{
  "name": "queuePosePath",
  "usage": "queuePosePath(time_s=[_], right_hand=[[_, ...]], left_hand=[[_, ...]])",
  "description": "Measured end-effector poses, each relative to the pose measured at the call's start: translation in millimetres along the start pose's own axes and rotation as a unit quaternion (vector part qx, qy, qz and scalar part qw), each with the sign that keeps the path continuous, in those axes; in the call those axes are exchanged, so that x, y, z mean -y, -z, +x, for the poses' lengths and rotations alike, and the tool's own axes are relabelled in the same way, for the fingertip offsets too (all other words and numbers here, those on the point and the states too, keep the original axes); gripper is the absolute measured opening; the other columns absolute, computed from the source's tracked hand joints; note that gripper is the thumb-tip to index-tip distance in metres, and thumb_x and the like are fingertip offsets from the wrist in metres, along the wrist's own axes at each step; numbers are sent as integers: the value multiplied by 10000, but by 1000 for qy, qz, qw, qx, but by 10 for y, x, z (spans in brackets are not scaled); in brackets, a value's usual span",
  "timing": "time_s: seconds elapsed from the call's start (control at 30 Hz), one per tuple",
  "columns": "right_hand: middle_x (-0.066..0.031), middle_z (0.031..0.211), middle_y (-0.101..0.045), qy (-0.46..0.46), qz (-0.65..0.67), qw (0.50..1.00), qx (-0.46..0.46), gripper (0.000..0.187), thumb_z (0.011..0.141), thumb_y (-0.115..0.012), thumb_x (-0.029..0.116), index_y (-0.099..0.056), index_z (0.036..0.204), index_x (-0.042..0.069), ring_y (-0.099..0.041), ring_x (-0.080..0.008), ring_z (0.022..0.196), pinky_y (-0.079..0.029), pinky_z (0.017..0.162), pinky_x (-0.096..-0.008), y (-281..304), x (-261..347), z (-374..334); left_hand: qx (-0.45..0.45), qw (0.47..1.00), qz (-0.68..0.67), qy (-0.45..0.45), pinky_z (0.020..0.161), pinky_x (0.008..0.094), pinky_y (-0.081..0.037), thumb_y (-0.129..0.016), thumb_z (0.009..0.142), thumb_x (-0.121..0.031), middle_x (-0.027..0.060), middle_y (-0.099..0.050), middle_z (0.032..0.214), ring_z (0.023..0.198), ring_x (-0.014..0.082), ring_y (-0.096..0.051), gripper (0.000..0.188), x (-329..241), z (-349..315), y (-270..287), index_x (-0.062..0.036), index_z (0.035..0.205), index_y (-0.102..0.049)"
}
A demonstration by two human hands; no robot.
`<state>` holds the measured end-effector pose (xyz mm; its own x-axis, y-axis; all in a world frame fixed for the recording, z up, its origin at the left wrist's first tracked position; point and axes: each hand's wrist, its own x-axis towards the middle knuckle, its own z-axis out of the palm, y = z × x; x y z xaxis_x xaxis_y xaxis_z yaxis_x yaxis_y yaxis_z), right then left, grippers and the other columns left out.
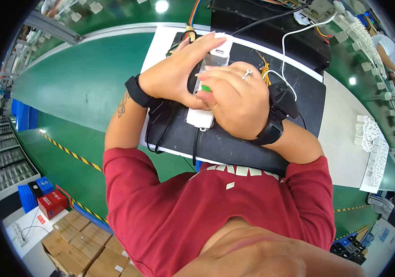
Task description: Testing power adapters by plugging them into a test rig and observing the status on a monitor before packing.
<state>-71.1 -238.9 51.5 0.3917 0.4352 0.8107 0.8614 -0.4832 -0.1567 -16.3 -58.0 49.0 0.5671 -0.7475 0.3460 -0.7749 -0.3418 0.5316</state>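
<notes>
A white power strip (200,118) lies lengthwise in front of me on a black mat (306,108), with a black cable at its near end. At its far end sits a white USB charger (220,50). My left hand (179,69) curves around the strip from the left, its fingertips at the charger and its thumb beside my right fingers. Bent over the strip's middle, my right hand (241,99) has its fingers closed around a small green thing (205,88), whose kind I cannot make out. The hands hide much of the strip.
A bundle of yellow wires (265,73) and a white cable (284,46) lie beyond my right hand. Black equipment (271,34) stands at the back. White plastic parts (373,147) fill a board at far right. Cardboard boxes (79,237) are stacked at lower left.
</notes>
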Motion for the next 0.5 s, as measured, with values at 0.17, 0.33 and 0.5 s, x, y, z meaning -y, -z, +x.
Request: queuePosePath(time_s=[0.17, 0.33, 0.5], right_hand=[[-66, 862, -642, 22, 2, 1000, -12, 136, 780, -625, 145, -580, 840, 33, -626, -214, 814, -436, 700, -338, -48, 12, 43], [-73, 843, -641, -7, -15, 1000, -2, 103, 799, -597, 133, -584, 819, 33, -620, -230, 772, -431, 679, -323, -201, 94, 127], [-71, 819, -643, -19, -4, 1000, -19, 92, 804, -589, 123, -586, 804, 30, -615, -232, 748, -430, 667, -322, -388, 158, 230]], left_hand=[[-2, 1000, 2, 5, 1010, 565, -192, -758, 549, -354, 169, -331, 1353, 1290, 333, -267, 984, -18, -45, 43, -103, 1357, -256], [-32, 998, -34, -30, 1005, 418, -297, -767, 554, -290, 180, -355, 1332, 1233, 330, -350, 959, 32, -141, 125, -59, 1343, -273], [-38, 997, -46, -40, 1006, 380, -297, -727, 541, -244, 192, -356, 1334, 1205, 326, -381, 936, 163, -274, 191, -10, 1335, -289]])
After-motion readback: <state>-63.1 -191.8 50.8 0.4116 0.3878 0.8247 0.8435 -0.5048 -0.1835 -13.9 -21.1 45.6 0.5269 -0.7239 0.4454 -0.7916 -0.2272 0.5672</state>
